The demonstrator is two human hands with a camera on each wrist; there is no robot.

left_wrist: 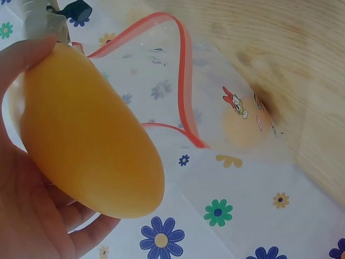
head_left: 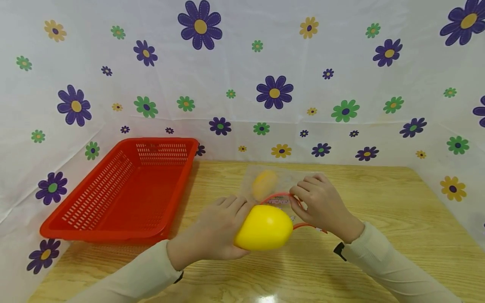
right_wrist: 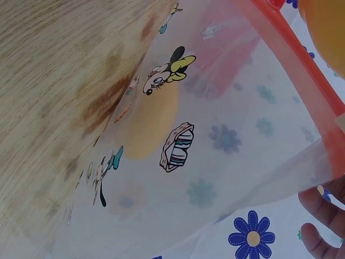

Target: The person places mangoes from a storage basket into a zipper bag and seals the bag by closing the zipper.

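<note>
While red perforated plastic basket (head_left: 106, 236) stands at left on pale wooden table (head_left: 398, 206), white cloth with printed flowers (head_left: 235, 63) rises behind. Over table is translucent cartoon-printed plastic bag with red rim (left_wrist: 186, 81); orange-yellow oval object (head_left: 264, 185) shows inside through film. Left hand (head_left: 216, 231) grips large glossy yellow oval object (head_left: 267, 227), which is between both hands, hiding part of bag mouth in head view. Right hand (head_left: 322, 206) pinches red rim, near yellow object.
</note>
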